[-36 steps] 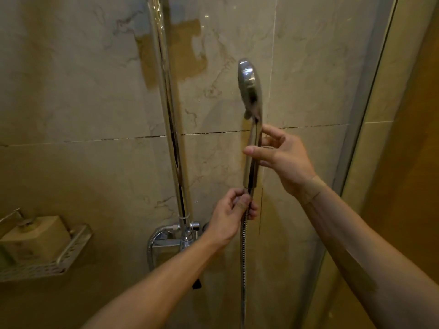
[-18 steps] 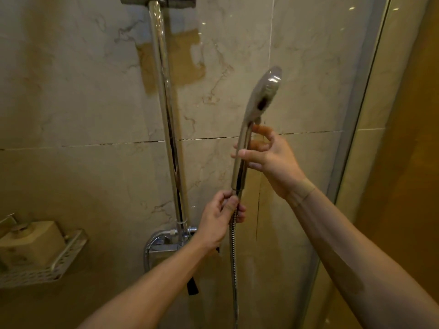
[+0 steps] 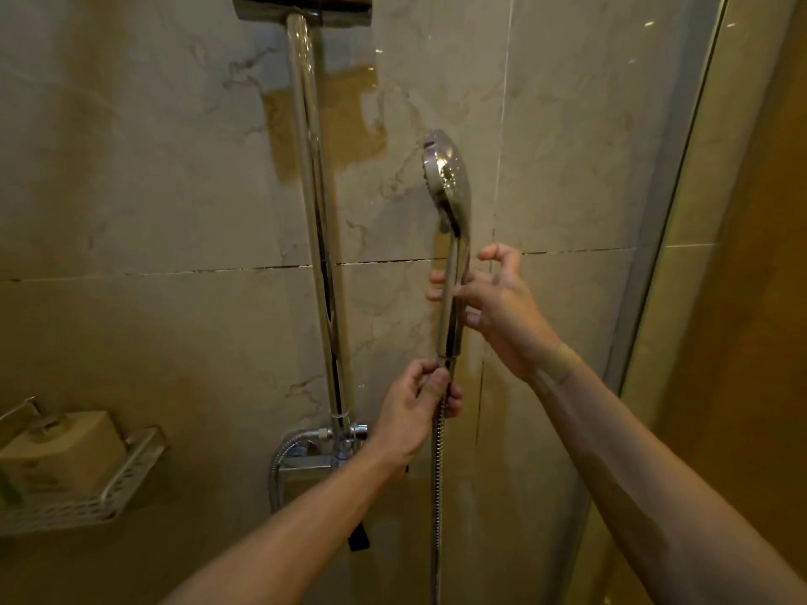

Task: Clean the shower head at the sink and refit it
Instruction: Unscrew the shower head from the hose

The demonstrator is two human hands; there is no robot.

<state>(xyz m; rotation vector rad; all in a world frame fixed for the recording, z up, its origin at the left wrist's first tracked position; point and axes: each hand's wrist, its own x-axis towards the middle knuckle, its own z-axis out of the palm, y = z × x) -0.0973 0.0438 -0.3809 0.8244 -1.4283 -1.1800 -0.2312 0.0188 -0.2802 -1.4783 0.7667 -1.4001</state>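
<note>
A chrome hand shower head [image 3: 447,185] stands upright in front of the marble wall, its spray face turned left. My right hand [image 3: 502,312] grips its handle at mid-length, fingers wrapped round the far side. Just below the handle's lower end, my left hand [image 3: 415,408] pinches the nut at the top of the ribbed metal hose [image 3: 436,495], which hangs straight down out of view.
A chrome riser rail [image 3: 312,211] runs up the wall to a bracket [image 3: 301,4] at the top, with the mixer valve [image 3: 314,456] at its foot. A wire shelf [image 3: 87,495] at the lower left holds a pale bottle [image 3: 56,451]. A glass door frame [image 3: 681,211] stands right.
The shower head has turned about its handle, from tilted right to upright with its face to the left. My right hand has shifted its hold on the handle; my left hand stays at the hose joint.
</note>
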